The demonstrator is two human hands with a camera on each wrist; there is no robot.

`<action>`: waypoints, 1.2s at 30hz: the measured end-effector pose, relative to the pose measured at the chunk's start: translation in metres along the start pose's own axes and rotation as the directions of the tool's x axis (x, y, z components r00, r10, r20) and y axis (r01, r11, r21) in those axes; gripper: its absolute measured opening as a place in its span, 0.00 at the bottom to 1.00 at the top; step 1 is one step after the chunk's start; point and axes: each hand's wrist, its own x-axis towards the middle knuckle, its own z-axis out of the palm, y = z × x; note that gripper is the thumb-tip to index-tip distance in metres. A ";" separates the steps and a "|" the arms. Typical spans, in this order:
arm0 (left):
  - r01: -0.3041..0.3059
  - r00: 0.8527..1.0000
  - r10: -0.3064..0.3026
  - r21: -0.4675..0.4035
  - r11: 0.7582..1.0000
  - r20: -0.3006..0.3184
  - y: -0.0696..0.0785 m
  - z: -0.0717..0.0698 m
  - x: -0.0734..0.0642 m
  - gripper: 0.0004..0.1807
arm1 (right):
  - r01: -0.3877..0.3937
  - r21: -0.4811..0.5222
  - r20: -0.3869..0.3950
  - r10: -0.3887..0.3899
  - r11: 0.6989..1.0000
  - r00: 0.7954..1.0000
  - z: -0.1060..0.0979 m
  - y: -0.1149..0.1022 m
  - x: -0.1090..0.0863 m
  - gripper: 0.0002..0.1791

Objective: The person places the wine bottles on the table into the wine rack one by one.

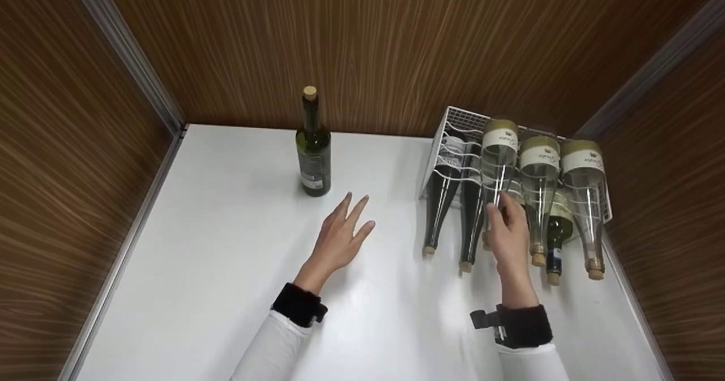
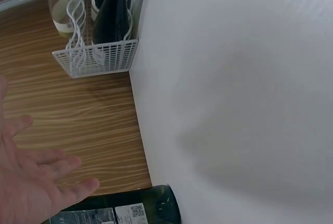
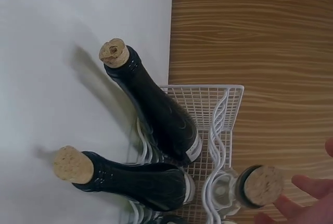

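In the head view my left hand is over the white table, fingers spread and holding nothing. Beyond its fingertips a dark green wine bottle stands upright with a cork in its neck. My right hand is above the neck of a clear corked bottle, which lies on the top level of a white wire wine rack. In the right wrist view its fingers are close beside that bottle's cork, not wrapped round it; whether they touch cannot be told.
Two more clear bottles lie on the rack's top level. Below them are dark bottles and a green bottle, necks toward me. Wood-grain panels enclose the table at the back and sides.
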 end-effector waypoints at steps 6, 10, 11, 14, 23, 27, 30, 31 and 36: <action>0.002 0.994 0.000 0.014 1.000 -0.111 -0.013 -0.011 0.004 0.33 | 0.142 -0.015 -0.020 -0.142 0.990 0.990 0.011 -0.005 -0.002 0.29; 0.007 0.981 -0.005 0.009 1.000 -0.196 -0.024 -0.017 0.008 0.32 | 0.202 -0.025 -0.008 -0.202 0.979 0.979 0.019 -0.008 -0.004 0.28; 0.014 0.977 -0.013 0.003 1.000 -0.213 -0.026 -0.018 0.008 0.32 | 0.219 -0.032 -0.004 -0.219 0.975 0.976 0.022 -0.009 -0.004 0.27; 0.040 0.967 -0.045 -0.023 0.999 -0.250 -0.032 -0.023 0.009 0.32 | 0.269 -0.033 0.013 -0.269 0.962 0.963 0.030 -0.009 -0.005 0.26; 0.057 0.899 -0.126 -0.173 0.983 -0.419 -0.048 -0.040 0.017 0.35 | 0.288 0.028 0.125 -0.290 0.957 0.949 0.051 -0.009 -0.011 0.26; 0.069 0.880 -0.169 -0.232 0.970 -0.444 -0.053 -0.048 0.022 0.37 | 0.296 0.009 0.164 -0.294 0.955 0.942 0.058 -0.009 -0.013 0.27; 0.113 0.879 -0.226 -0.276 0.954 -0.421 -0.056 -0.053 0.026 0.38 | 0.290 -0.008 0.213 -0.282 0.957 0.935 0.063 -0.008 -0.014 0.28; 0.130 0.879 -0.245 -0.289 0.948 -0.408 -0.056 -0.054 0.028 0.39 | 0.279 -0.009 0.232 -0.269 0.960 0.935 0.065 -0.007 -0.015 0.28; 0.182 0.877 -0.318 -0.363 0.914 -0.360 -0.059 -0.060 0.038 0.43 | 0.202 -0.004 0.305 -0.191 0.979 0.933 0.074 -0.003 -0.015 0.29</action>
